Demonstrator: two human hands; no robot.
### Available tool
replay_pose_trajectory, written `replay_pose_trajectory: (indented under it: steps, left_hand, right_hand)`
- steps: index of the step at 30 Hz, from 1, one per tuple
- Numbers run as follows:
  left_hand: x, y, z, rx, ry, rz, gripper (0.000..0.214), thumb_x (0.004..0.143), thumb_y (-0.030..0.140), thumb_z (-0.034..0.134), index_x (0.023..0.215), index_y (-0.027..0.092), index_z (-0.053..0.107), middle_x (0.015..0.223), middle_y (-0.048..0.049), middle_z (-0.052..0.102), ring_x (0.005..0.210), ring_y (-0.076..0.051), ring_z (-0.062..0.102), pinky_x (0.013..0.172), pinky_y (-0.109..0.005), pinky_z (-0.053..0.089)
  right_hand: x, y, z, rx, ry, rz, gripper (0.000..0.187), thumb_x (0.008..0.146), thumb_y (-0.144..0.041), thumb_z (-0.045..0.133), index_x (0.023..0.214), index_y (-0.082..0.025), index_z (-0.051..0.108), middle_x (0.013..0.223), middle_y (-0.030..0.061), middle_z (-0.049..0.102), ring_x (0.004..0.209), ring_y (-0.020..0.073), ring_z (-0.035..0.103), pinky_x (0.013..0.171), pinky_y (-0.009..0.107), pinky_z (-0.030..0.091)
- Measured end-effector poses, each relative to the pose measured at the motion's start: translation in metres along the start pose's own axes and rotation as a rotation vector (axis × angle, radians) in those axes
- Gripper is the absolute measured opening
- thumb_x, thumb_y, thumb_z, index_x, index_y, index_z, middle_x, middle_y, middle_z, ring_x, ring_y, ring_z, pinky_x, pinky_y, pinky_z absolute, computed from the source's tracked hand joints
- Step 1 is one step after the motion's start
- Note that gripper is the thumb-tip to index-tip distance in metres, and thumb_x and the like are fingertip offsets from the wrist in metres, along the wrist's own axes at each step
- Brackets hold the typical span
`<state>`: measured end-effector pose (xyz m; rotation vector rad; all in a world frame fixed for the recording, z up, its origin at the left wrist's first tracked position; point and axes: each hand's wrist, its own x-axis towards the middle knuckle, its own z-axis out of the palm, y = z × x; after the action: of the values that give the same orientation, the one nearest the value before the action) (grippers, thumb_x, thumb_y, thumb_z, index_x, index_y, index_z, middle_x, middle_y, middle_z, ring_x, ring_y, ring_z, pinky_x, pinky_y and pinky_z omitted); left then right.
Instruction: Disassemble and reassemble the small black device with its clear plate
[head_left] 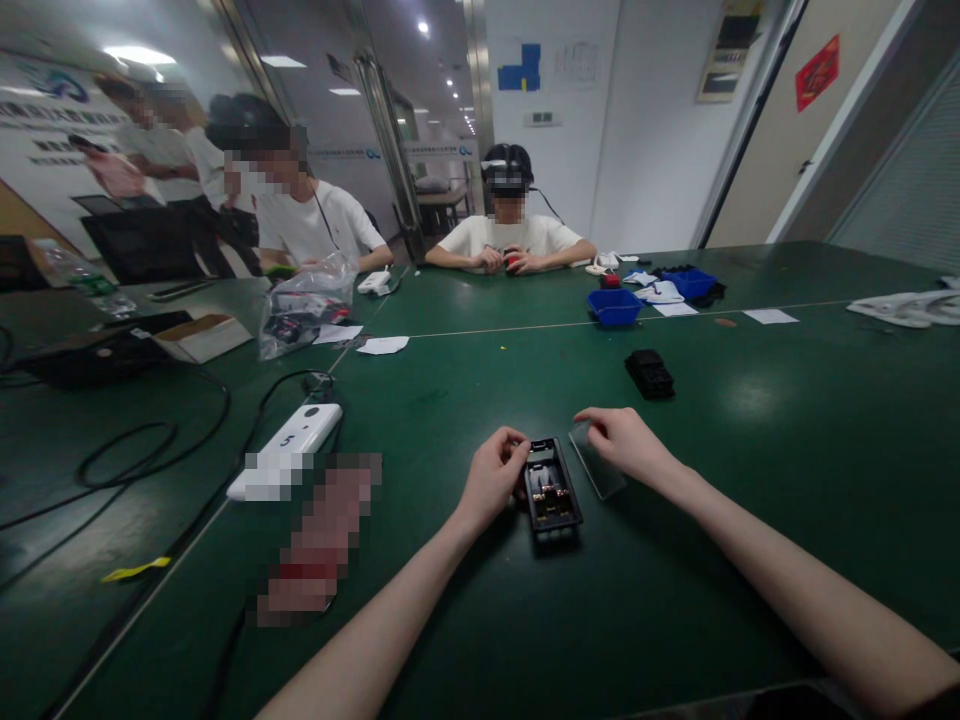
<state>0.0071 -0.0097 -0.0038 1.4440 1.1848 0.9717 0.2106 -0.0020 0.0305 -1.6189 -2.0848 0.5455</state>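
Observation:
A black plastic housing (574, 508) with an open inside and small metal contacts stands in front of me, slightly raised at its near end. My left hand (495, 468) pinches its upper left edge between thumb and fingers. Just to the right is a clear flat panel (606, 478), tilted, with its upper part behind my right hand (626, 440). The right thumb and index finger are at the panel's top edge and appear to grip it; the other fingers are curled. Beyond the right hand lies a black ribbed block (649, 373).
At left are a white power bank (319, 425) with cables, a blurred reddish flat object (322, 540) and a yellow strip (136, 570). Farther off are a plastic bag (307, 300), blue trays (613, 306) and paper slips (770, 316). Two people sit across the green table (750, 520).

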Motion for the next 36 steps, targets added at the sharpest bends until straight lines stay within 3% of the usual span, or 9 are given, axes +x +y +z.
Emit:
replay_pose_trajectory:
  steps: [3, 6, 10, 18, 36]
  left_hand:
    - [-0.001, 0.001, 0.000, -0.011, 0.005, -0.002, 0.020, 0.079, 0.035, 0.054, 0.080, 0.016, 0.051, 0.057, 0.0049, 0.053, 0.039, -0.008, 0.048, 0.035, -0.019, 0.040]
    - [-0.001, 0.002, 0.001, -0.013, 0.005, 0.004, 0.020, 0.078, 0.036, 0.055, 0.079, 0.016, 0.052, 0.056, 0.0052, 0.052, 0.039, -0.008, 0.047, 0.035, -0.019, 0.040]
    - [0.000, 0.000, 0.001, 0.005, -0.003, 0.014, 0.022, 0.078, 0.037, 0.055, 0.079, 0.016, 0.052, 0.053, 0.0063, 0.050, 0.037, -0.008, 0.046, 0.035, -0.019, 0.039]
    - [0.001, -0.003, 0.000, 0.029, -0.015, 0.050, 0.023, 0.079, 0.039, 0.055, 0.079, 0.016, 0.051, 0.056, 0.0056, 0.051, 0.038, -0.008, 0.047, 0.037, -0.018, 0.039]
    - [0.001, -0.001, 0.000, 0.028, -0.017, 0.043, 0.023, 0.079, 0.039, 0.054, 0.078, 0.016, 0.051, 0.054, 0.0063, 0.050, 0.036, -0.008, 0.047, 0.034, -0.018, 0.038]
  right_hand:
    - [0.003, 0.003, -0.005, 0.388, 0.026, 0.079, 0.029, 0.083, -0.019, 0.043, 0.106, -0.015, 0.059, 0.076, 0.0031, 0.066, 0.050, 0.0102, 0.054, 0.046, 0.024, 0.045]
    - [0.003, -0.003, -0.004, 0.755, -0.005, 0.086, 0.031, 0.077, -0.024, 0.056, 0.107, -0.017, 0.053, 0.074, 0.0004, 0.062, 0.056, 0.0108, 0.055, 0.043, 0.022, 0.045]
    - [-0.002, -0.017, 0.008, 0.987, -0.093, 0.056, 0.036, 0.070, -0.023, 0.067, 0.102, -0.019, 0.051, 0.071, -0.0024, 0.061, 0.057, 0.0107, 0.057, 0.048, 0.023, 0.047]
    - [-0.011, -0.028, 0.031, 1.001, -0.154, -0.078, 0.032, 0.073, -0.020, 0.064, 0.103, -0.020, 0.050, 0.075, -0.0025, 0.063, 0.061, 0.0107, 0.060, 0.060, 0.027, 0.050]
    - [-0.011, -0.025, 0.028, 0.872, -0.206, -0.060, 0.032, 0.075, -0.019, 0.060, 0.106, -0.017, 0.052, 0.074, -0.0014, 0.061, 0.064, 0.0111, 0.060, 0.061, 0.027, 0.051]
